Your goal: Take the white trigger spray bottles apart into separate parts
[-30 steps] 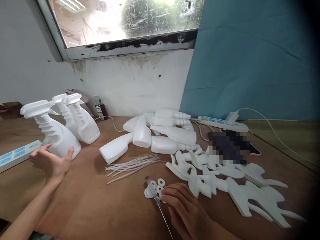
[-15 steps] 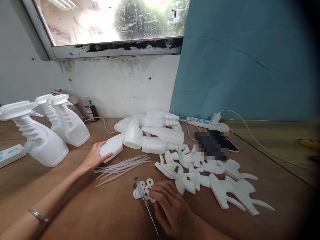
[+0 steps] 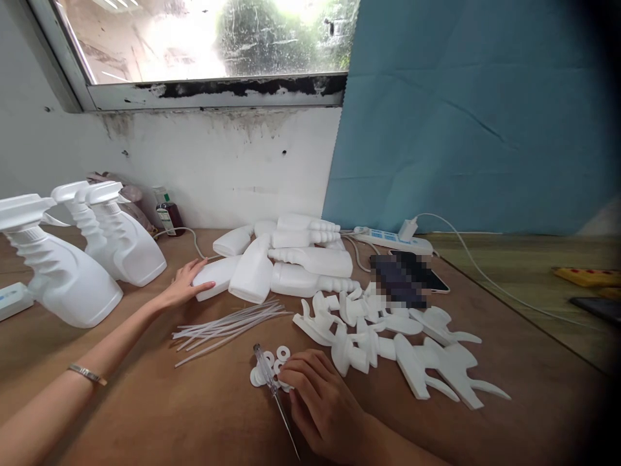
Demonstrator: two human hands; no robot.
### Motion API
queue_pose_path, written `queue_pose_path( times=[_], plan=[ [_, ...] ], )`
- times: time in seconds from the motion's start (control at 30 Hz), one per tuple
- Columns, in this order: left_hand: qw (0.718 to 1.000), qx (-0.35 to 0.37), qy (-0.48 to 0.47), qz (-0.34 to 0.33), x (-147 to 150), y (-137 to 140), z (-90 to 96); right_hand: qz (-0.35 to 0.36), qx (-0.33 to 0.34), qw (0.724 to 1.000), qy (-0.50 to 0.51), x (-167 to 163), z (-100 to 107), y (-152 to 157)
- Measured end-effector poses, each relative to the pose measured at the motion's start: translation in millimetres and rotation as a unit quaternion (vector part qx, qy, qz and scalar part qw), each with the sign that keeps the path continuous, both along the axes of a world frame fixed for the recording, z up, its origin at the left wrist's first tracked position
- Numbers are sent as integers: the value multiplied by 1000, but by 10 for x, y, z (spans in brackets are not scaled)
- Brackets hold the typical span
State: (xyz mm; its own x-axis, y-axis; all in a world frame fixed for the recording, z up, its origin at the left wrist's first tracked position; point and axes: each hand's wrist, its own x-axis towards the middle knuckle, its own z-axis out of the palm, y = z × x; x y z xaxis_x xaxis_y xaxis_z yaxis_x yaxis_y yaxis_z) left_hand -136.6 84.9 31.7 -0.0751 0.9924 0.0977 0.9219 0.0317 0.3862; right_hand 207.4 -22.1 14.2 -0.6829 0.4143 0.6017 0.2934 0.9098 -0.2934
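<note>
My left hand [image 3: 183, 287] has its thumb and fingers on either side of the base of a white plastic bottle [image 3: 217, 278], which lies on its side against other bottles. My right hand [image 3: 323, 395] rests with fingers curled together at a small pile of white ring washers [image 3: 283, 353]; whether a washer is between the fingertips is hidden. Across the washers lies a screwdriver [image 3: 266, 369] with a clear handle, its thin shaft pointing towards me. Thin white tubes [image 3: 228, 329] lie in a loose bundle between my hands.
Several white bottles [image 3: 310, 261] lie piled near the wall. White trigger spray heads [image 3: 412, 366] are spread at right. Assembled spray bottles [image 3: 68, 278] stand at left. Behind the heads are a blurred dark device [image 3: 398, 279], a tablet [image 3: 439, 281] and a power strip [image 3: 395, 241].
The bottle at my left hand has shifted inward against the pile, and the neighbouring bottle has come forward. My right hand stays by the washers. The view has swung slightly right.
</note>
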Motion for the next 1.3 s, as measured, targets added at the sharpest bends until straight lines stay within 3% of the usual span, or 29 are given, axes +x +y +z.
queue_pose_path(
  times=[0.1,0.27,0.37,0.5,0.6,0.73,0.87,1.03,1.13,1.3],
  plan=[
    [995,64,62,51,267,-49,46,0,3,1000,2,-3,8,3],
    [987,70,142,1,822,-7,127,-6,1,1000,3,-8,19,-2],
    [987,68,145,33,1031,58,167,-8,5,1000,6,-7,20,-7],
    [990,59,89,88,1145,67,196,-7,15,1000,10,-6,14,-5],
    [994,62,15,92,1193,25,201,-7,18,1000,16,-6,18,-3],
    [980,148,-97,88,1244,-36,238,-6,22,999,23,-4,35,-6],
    [952,244,-129,131,1162,16,399,-6,25,999,27,-2,43,-9],
    [923,312,-189,119,833,487,740,-11,68,996,63,-30,-26,39],
    [900,254,-332,124,659,926,896,-21,136,985,104,-71,-94,101],
    [887,168,-400,158,563,1569,936,-44,186,971,142,-134,-197,199]
  ],
)
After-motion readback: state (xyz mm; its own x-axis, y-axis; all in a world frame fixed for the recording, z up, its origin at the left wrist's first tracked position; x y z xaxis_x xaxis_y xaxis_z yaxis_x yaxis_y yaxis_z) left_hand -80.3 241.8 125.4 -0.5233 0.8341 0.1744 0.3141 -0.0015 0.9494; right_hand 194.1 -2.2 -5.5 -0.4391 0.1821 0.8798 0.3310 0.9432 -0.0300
